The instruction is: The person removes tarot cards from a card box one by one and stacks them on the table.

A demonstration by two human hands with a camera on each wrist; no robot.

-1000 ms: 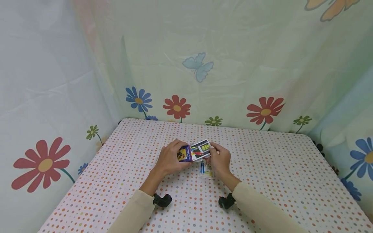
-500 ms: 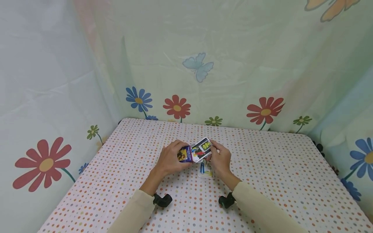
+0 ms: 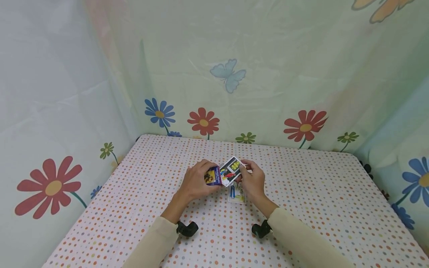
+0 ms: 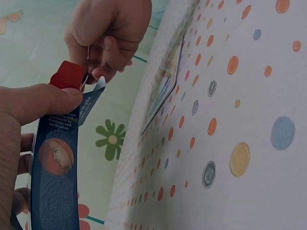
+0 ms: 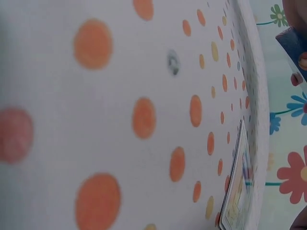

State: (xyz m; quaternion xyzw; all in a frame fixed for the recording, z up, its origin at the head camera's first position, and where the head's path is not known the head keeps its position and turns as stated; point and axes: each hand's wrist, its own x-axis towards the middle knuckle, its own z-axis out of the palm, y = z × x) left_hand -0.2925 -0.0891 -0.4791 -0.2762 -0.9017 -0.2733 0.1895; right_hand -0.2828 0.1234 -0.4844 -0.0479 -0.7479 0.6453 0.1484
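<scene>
In the head view the left hand (image 3: 196, 181) grips a dark blue card box (image 3: 212, 176) with a picture on its front. The right hand (image 3: 253, 180) pinches a white-bordered picture card (image 3: 230, 171), tilted at the box's right end. Below it another card (image 3: 237, 195) lies on the table, partly covered by the right hand. The left wrist view shows the left thumb across the top of the blue box (image 4: 56, 177), by its red flap (image 4: 67, 75). Beyond the flap, the right hand (image 4: 109, 28) holds the card edge-on. Only part of the box (image 5: 293, 45) shows in the right wrist view.
A dotted cloth (image 3: 311, 193) covers the table. Behind and beside it hangs a curtain (image 3: 261, 100) with flowers and butterflies. Black devices (image 3: 187, 229) are strapped at both wrists, above the cloth.
The card in the right hand has tilted more steeply, its upper end shifting slightly left and away from the person. The left hand and box have stayed nearly still.
</scene>
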